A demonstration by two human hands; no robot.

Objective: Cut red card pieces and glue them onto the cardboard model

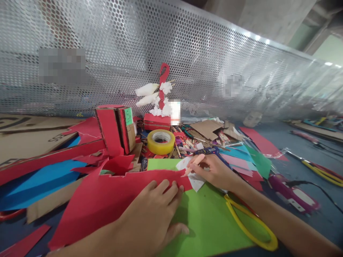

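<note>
My left hand (157, 203) lies flat on a large red sheet of paper (102, 203), fingers stretched out and thumb apart. In my right hand (214, 173) is a pale pink pen (198, 160), pinched between thumb and fingers. Its tip meets the red sheet near the right end of its uneven upper edge. Under that end rests a crumpled white piece of paper (197, 182). A bright green board (211, 225) lies beneath these. Beside my right forearm are the yellow handles of a tool (253, 228), partly hidden by the arm.
Behind the hands stand a roll of yellow tape (161, 142), a red cardboard construction (109, 130) and a red hook-topped stand (162, 96) with white blossoms. Cardboard (206, 127) and paper scraps surround them. A purple corded device (293, 194) lies right; a perforated metal screen (115, 46) closes the back.
</note>
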